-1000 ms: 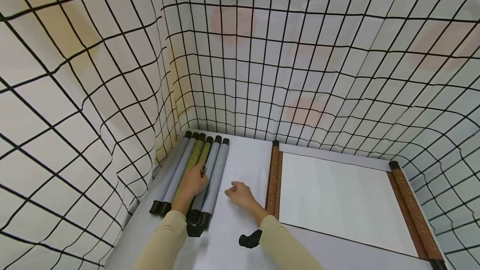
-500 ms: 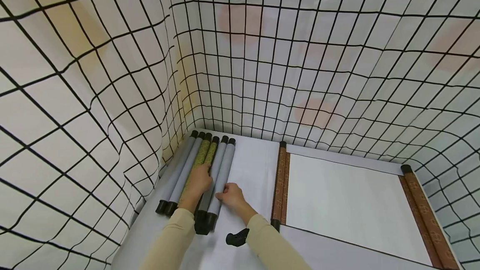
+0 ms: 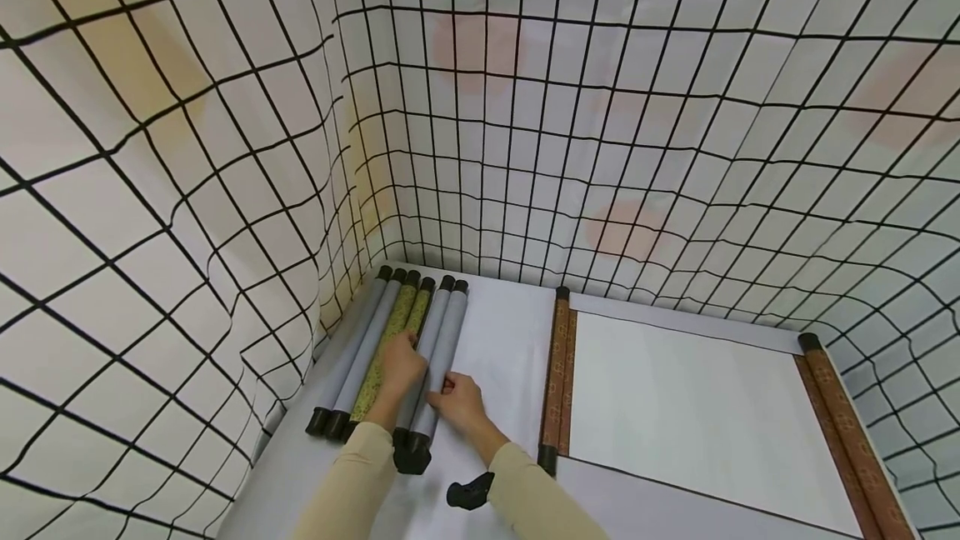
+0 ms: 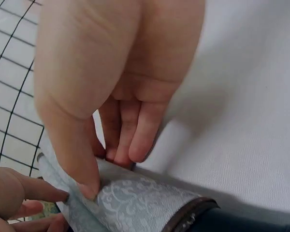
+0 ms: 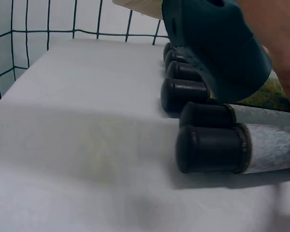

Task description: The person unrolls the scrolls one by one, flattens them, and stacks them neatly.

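A pair of grey patterned scroll rollers (image 3: pixel 450 332) with black end caps lies at the right of a row. My right hand (image 3: pixel 461 407) pinches its outer roller; in the left wrist view, the right thumb (image 4: pixel 89 186) presses on the grey covering. Farther up, my left hand (image 3: pixel 399 369) holds the pair's inner side, with a fingertip (image 4: pixel 63 195) against the grey surface. Two green-yellow rollers (image 3: pixel 397 315) lie just left of it. In the right wrist view, the end caps (image 5: pixel 210 150) stand close together, and the right hand shows only at the right edge.
Another grey roller pair (image 3: pixel 356 344) lies leftmost. To the right, a scroll with brown rollers (image 3: pixel 555 373) is unrolled, showing a white sheet (image 3: pixel 697 407). Black netting (image 3: pixel 525 132) encloses the white table (image 3: pixel 502 315). Dark wrist cameras (image 3: pixel 412 458) hang near both wrists.
My right hand has moved left from the bare table and come onto the outer grey roller. The left hand stays over the row, its fingers now against the grey pair. The view has shifted slightly.
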The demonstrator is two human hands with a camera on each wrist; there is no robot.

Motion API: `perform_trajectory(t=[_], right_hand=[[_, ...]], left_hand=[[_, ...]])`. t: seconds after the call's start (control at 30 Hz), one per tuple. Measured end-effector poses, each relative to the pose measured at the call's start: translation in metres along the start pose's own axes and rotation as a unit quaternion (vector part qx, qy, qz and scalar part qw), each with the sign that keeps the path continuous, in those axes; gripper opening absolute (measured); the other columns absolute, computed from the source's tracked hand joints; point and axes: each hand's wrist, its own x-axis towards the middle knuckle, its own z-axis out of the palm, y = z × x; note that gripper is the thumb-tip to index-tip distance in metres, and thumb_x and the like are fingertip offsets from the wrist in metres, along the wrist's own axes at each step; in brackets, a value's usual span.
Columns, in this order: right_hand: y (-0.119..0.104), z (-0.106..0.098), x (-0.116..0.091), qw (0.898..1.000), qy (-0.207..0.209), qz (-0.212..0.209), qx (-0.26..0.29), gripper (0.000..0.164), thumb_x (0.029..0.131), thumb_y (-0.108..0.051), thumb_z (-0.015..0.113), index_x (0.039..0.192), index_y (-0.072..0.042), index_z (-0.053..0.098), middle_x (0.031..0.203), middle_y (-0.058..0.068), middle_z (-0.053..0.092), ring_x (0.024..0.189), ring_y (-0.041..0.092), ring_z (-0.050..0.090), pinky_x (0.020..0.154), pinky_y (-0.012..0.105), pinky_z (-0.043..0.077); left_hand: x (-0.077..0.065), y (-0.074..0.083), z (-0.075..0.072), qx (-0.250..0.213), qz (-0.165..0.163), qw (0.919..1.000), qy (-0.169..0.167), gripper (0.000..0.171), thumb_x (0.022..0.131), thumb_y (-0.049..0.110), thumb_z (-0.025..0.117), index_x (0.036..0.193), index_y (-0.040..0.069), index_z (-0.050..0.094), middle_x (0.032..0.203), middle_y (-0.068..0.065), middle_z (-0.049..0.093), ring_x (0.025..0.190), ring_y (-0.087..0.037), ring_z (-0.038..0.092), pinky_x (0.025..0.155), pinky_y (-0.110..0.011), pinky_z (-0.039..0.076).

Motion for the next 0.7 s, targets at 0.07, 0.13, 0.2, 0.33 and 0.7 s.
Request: perform_trajectory(t=[0.07,0.13,0.2,0.33,0.7], right_hand=[[-0.001,0.003,0.0,1.0,0.012,0.006,0.024,0.036,0.086,-0.006,0.076,0.117,0.011,0.069,0.092,0.008,0.071,0.081,0.013,0.064,0.07,0.03,0.053],[-0.001,0.006,0.0,0.998,0.025,0.014,0.048,0.047,0.087,-0.005,0.076,0.129,0.013,0.063,0.105,0.014,0.072,0.093,0.021,0.068,0.078,0.035,0.056],[-0.002,0.009,0.0,0.997,0.038,0.02,0.067,0.056,0.087,-0.003,0.075,0.138,0.012,0.057,0.117,0.018,0.07,0.106,0.029,0.066,0.087,0.042,0.055],[-0.004,0.012,-0.003,0.995,0.045,0.026,0.091,0.071,0.088,0.0,0.072,0.154,-0.002,0.046,0.135,0.025,0.056,0.119,0.037,0.055,0.091,0.047,0.05],[-0.003,0.0,-0.009,0.984,0.038,0.057,0.164,0.083,0.09,-0.002,0.077,0.158,0.007,0.03,0.147,0.027,0.044,0.131,0.041,0.046,0.09,0.045,0.053]], left_hand=[[0.0,-0.001,-0.003,-0.024,-0.02,0.9995,0.002,0.04,0.076,-0.008,0.067,0.116,-0.009,0.067,0.104,-0.027,0.068,0.088,-0.042,0.063,0.073,-0.053,0.052],[0.001,-0.002,-0.006,-0.046,-0.042,0.998,0.001,0.043,0.076,-0.007,0.069,0.119,-0.008,0.066,0.107,-0.026,0.068,0.086,-0.04,0.062,0.07,-0.051,0.051],[0.001,-0.003,-0.009,-0.055,-0.063,0.9965,0.006,0.044,0.076,-0.003,0.073,0.12,-0.005,0.067,0.107,-0.024,0.069,0.084,-0.038,0.062,0.067,-0.048,0.05],[0.0,-0.004,-0.012,-0.091,-0.095,0.9913,0.002,0.042,0.079,0.002,0.079,0.119,-0.001,0.067,0.103,-0.02,0.072,0.084,-0.037,0.066,0.067,-0.048,0.052],[-0.006,0.002,-0.014,-0.186,-0.086,0.9783,-0.027,0.055,0.085,0.007,0.081,0.135,-0.003,0.061,0.104,-0.015,0.073,0.089,-0.033,0.068,0.075,-0.047,0.055]])
